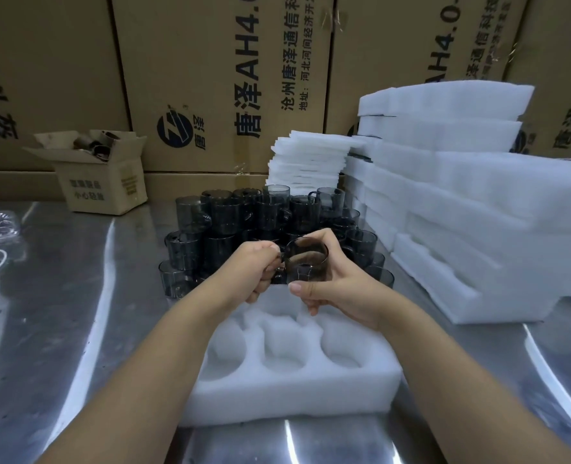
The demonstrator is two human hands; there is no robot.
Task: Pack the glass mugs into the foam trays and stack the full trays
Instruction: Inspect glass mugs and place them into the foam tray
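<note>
A smoky dark glass mug (305, 264) is held above the far edge of a white foam tray (290, 393) that lies in front of me with round wells, three of them visible and bare. My left hand (259, 267) pinches the mug's handle on its left side. My right hand (334, 286) wraps around the mug's body from the right. Behind the tray stands a pile of several dark glass mugs (230, 222), stacked in layers on the steel table (76, 329).
Stacks of white foam trays (478, 209) rise at the right, with a pile of thin foam sheets (307, 162) behind the mugs. A small open carton (100, 172) stands at the back left. Large printed cartons (217, 78) wall off the back.
</note>
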